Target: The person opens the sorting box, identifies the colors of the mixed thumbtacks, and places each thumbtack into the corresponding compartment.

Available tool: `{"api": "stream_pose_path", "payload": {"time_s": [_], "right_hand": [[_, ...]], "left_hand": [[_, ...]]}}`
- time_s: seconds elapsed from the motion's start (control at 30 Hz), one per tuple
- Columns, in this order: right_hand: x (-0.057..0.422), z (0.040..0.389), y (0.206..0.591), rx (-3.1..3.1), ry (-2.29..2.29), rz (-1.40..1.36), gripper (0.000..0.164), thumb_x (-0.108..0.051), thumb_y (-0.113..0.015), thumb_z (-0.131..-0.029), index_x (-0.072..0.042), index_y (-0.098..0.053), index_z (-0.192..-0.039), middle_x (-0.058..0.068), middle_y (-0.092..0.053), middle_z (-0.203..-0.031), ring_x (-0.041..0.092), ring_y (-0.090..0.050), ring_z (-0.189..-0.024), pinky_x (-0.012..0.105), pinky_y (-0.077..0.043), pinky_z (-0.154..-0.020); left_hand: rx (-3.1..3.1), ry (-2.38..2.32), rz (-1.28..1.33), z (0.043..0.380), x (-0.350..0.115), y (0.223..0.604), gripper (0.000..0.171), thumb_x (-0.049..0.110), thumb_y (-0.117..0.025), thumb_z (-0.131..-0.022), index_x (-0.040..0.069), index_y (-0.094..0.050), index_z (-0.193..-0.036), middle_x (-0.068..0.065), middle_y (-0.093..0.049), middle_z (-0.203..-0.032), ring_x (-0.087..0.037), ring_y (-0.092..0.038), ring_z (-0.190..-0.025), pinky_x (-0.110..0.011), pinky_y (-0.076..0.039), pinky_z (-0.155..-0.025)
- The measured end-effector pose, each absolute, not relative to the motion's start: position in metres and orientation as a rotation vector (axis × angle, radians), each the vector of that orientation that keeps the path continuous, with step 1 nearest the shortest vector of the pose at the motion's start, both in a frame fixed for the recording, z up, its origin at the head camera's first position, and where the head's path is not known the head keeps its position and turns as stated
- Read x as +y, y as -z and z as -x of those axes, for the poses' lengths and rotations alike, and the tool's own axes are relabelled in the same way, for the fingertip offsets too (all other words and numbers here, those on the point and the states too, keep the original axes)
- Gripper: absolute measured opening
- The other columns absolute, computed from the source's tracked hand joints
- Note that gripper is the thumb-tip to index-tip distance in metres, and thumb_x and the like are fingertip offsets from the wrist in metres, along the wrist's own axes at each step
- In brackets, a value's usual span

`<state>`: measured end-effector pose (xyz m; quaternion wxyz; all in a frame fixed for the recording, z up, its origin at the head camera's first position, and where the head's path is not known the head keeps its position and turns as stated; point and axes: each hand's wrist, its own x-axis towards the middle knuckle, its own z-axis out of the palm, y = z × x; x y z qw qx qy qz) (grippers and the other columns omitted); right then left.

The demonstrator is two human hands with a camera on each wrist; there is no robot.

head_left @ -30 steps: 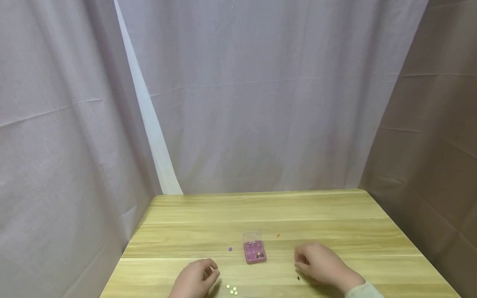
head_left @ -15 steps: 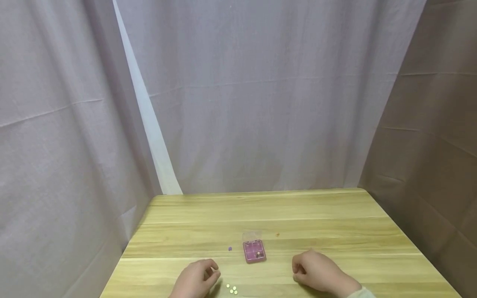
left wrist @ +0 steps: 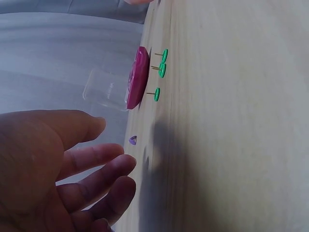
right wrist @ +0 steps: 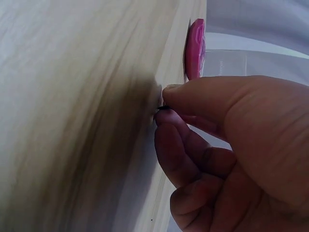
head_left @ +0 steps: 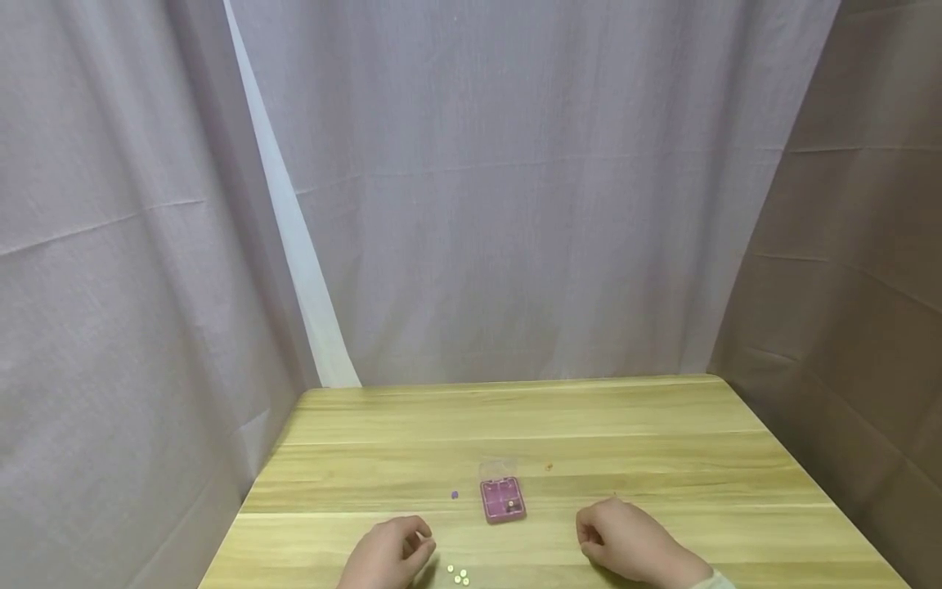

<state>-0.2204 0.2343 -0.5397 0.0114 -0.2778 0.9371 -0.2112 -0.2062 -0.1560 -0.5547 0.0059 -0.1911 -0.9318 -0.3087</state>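
Note:
Between the thumb and index finger of my right hand (right wrist: 207,130) a small dark, thin thing (right wrist: 163,107) is pinched, close over the tabletop; its kind cannot be made out. In the head view, the right hand (head_left: 625,540) hides it. My left hand (head_left: 388,550) is held with loosely bent, separate fingers and nothing in them. Next to it lie several thumbtacks (head_left: 457,579), which show green heads and upright pins in the left wrist view. A pink compartment box (head_left: 504,500) stands between the hands, its clear lid (head_left: 498,468) tipped back. Small items (head_left: 511,505) sit in its near right compartment.
A small purple piece (head_left: 455,494) lies left of the box. Behind it to the right is a small orange piece (head_left: 549,466). The wooden table (head_left: 368,417) is enclosed by grey curtains (head_left: 500,204) at the back and sides.
My right hand has moved slightly left and closer to me, its fingers closing over the small dark thing that lay in view beside it. The left hand has stayed nearly still.

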Motion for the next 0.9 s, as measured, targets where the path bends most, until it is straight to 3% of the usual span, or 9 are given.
{"api": "stream_pose_path", "payload": {"time_s": [0.5, 0.9], "right_hand": [[0.219, 0.232, 0.530, 3.042, 0.632, 0.823, 0.024, -0.016, -0.069, -0.084, -0.030, -0.056, -0.069, -0.018, -0.049, -0.059, 0.001, -0.044, -0.052, 0.022, -0.043, -0.047], [0.193, 0.254, 0.527, 3.064, 0.660, 0.850, 0.017, -0.019, -0.070, -0.085, -0.028, -0.060, -0.074, -0.018, -0.053, -0.063, 0.001, -0.047, -0.057, 0.025, -0.047, -0.054]], "left_hand": [[-2.902, 0.938, 0.596, 0.207, -0.156, 0.555, 0.016, 0.035, -0.067, -0.090, 0.020, -0.070, -0.095, 0.013, -0.066, -0.075, 0.001, -0.052, -0.060, -0.029, -0.050, -0.057], [-2.912, 0.947, 0.600, 0.206, -0.155, 0.552, 0.017, 0.036, -0.067, -0.090, 0.020, -0.070, -0.096, 0.014, -0.066, -0.076, 0.000, -0.053, -0.064, -0.031, -0.052, -0.059]]}}
